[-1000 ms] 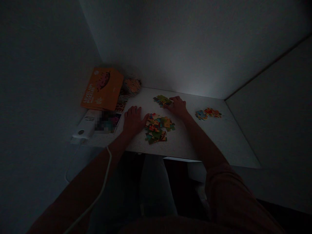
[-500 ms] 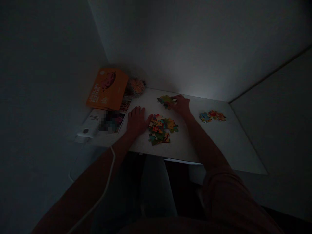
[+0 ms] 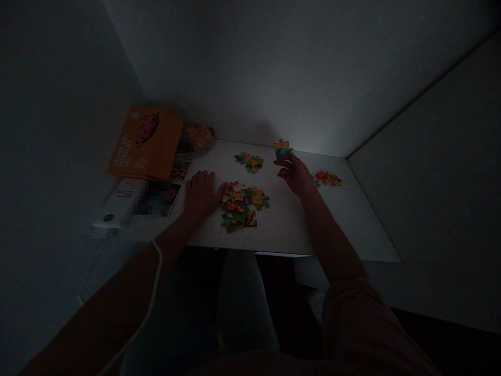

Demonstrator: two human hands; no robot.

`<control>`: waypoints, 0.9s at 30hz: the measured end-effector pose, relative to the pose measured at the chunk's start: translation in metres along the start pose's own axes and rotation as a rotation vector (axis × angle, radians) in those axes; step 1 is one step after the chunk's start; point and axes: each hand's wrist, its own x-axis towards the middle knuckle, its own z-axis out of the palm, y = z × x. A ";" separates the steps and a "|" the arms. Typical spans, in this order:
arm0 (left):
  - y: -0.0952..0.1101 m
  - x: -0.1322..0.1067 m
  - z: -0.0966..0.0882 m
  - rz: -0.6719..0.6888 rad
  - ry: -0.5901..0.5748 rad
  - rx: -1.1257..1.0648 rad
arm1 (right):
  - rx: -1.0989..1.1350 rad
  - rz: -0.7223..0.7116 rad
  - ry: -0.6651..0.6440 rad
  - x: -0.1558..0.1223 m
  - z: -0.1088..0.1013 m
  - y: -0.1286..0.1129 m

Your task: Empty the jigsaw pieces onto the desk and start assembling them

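A jigsaw puzzle piece point(image 3: 283, 150) in yellow and teal is pinched upright between the fingers of my right hand point(image 3: 296, 173), raised over the back of the table. My left hand point(image 3: 201, 196) lies flat with fingers spread, its thumb at the edge of a heap of puzzle pieces point(image 3: 245, 203). Farther back is a smaller group of puzzle pieces point(image 3: 249, 162), between my two hands. Behind my right hand and to its right lies another pile of pieces point(image 3: 329, 179), partly hidden by that hand.
An orange puzzle box point(image 3: 146, 143) leans at the back left, beside a clear bag of pieces point(image 3: 199, 137). A white device point(image 3: 119, 203) with a cable sits at the left edge, next to a printed card point(image 3: 172, 193). Walls bound the white table point(image 3: 285, 230) behind and left.
My right hand has picked a puzzle piece from the small back group and lifted it up and to the right. My left hand stays beside the heap. The view has shifted slightly.
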 end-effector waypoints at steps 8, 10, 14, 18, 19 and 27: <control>0.002 0.000 -0.003 -0.005 -0.006 0.023 | -0.211 -0.172 -0.048 -0.006 -0.015 0.001; 0.002 0.000 -0.002 -0.008 -0.010 0.023 | -0.354 -0.179 -0.234 -0.008 -0.015 0.004; 0.000 0.000 0.001 -0.001 0.004 0.013 | -0.633 -0.158 -0.279 -0.009 -0.003 0.019; -0.003 0.001 0.004 0.004 0.017 0.011 | -0.789 -0.189 -0.107 -0.005 0.014 0.035; -0.003 0.001 0.004 0.004 0.017 0.009 | -0.818 -0.200 -0.085 -0.002 0.019 0.037; -0.002 0.001 0.004 0.002 0.014 0.026 | -1.032 -0.162 -0.022 0.019 0.050 0.032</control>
